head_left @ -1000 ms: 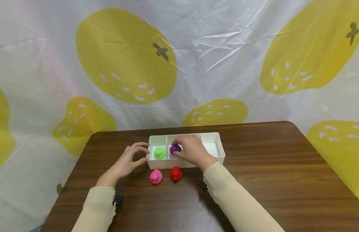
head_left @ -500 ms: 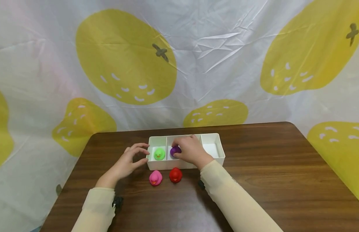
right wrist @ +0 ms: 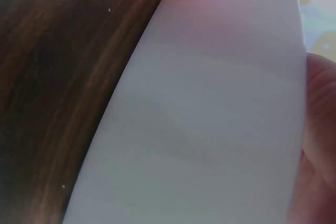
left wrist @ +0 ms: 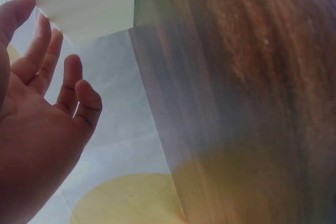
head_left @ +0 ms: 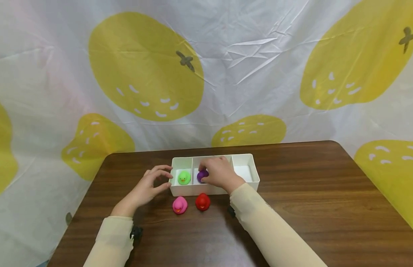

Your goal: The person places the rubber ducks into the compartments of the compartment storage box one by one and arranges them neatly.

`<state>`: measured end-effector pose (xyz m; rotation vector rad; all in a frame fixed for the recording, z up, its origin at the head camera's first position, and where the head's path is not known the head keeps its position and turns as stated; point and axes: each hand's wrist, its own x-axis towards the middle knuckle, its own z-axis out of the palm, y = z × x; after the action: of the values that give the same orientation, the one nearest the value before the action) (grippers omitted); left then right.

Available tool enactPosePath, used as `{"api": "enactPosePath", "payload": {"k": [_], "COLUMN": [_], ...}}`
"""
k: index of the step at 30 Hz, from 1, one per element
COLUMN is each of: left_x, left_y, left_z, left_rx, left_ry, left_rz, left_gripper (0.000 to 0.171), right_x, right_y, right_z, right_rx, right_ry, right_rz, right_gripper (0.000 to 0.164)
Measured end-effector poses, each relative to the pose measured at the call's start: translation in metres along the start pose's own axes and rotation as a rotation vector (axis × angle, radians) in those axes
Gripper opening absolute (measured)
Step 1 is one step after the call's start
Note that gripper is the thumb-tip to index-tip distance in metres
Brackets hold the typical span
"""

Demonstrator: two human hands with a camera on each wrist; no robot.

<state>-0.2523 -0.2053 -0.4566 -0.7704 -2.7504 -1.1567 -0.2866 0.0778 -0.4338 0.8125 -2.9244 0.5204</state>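
Note:
A white three-compartment box (head_left: 199,190) stands on the table. Reaching into its middle compartment, my right hand (head_left: 220,172) pinches a purple rubber duck (head_left: 201,175), which the fingers partly cover. In the right wrist view the box's white wall (right wrist: 194,108) hides most of that hand. A green rubber duck (head_left: 184,177) sits in the left compartment. At the box's left end is my left hand (head_left: 147,185), fingers spread and relaxed, fingertips right at the wall. The left wrist view shows the same fingers (left wrist: 38,51) against the box corner (left wrist: 89,9).
In front of the box, a pink rubber duck (head_left: 180,205) and a red rubber duck (head_left: 202,202) rest on the brown wooden table (head_left: 313,196). Behind the table's far edge hangs a white cloth (head_left: 246,81) printed with yellow fruit.
The right hand has lowered the purple duck slightly within the middle compartment. My left hand has stayed at the box's left end.

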Motion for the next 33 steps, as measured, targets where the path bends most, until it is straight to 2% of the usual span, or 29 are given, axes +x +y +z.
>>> {"api": "enactPosePath", "payload": {"k": [6,10,14,22,27,33], "left_x": [0.000,0.000,0.000,0.001,0.000,0.001], "left_y": [-0.002,-0.003,-0.003,-0.002,-0.001,0.000], "left_z": [0.000,0.001,0.001,0.001,-0.001,-0.001], "left_rx": [-0.005,-0.005,-0.002,-0.007,-0.004,-0.008], "left_ry": [0.002,0.002,-0.002,-0.010,-0.016,-0.021], "left_rz": [0.007,0.010,0.010,0.003,-0.006,-0.003], "left_gripper": [0.019,0.019,0.019,0.019,0.020,0.021], "right_x": [0.001,0.000,-0.003,-0.017,-0.025,-0.033], "right_y": [0.000,0.001,0.003,0.003,0.001,-0.004], "right_z": [0.000,0.002,0.005,0.004,0.000,-0.006], "right_rx": [-0.021,0.031,0.087,0.137,0.166,0.162], "right_ry": [-0.009,0.012,0.058,0.207,0.237,0.268], "right_rz": [0.000,-0.016,-0.041,-0.069,-0.084,-0.142], "right_gripper": [0.019,0.023,0.025,0.021,0.024,0.021]}}
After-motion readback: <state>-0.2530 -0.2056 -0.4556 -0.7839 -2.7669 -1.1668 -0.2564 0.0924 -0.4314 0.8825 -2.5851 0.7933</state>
